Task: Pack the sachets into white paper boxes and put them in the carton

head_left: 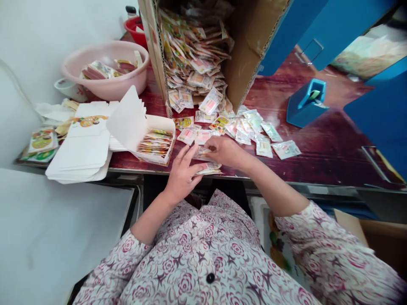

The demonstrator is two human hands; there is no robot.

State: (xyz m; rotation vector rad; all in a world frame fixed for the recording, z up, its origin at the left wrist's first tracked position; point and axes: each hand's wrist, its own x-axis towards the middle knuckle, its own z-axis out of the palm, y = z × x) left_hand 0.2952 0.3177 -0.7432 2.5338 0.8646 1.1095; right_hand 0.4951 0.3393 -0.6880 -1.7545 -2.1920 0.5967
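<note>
My left hand (181, 173) is at the table's front edge with its fingers stretched and apart. Its thumb touches a short stack of sachets (211, 168). Beside it my right hand (224, 151) has thumb and fingers curled in a pinch on a clear-wrapped sachet (201, 152), partly hidden by the fingers. Left of both hands stands an open white carton (171, 148), lid raised, with a row of sachets (155, 142) upright inside. Loose sachets (243, 127) are scattered just beyond my hands.
A large cardboard box (251, 51) on its side spills a heap of sachets (197, 55). Flat white cartons (79, 148) are stacked at left, near a pink basin (104, 87). A blue holder (307, 103) and blue bins (292, 38) stand at right.
</note>
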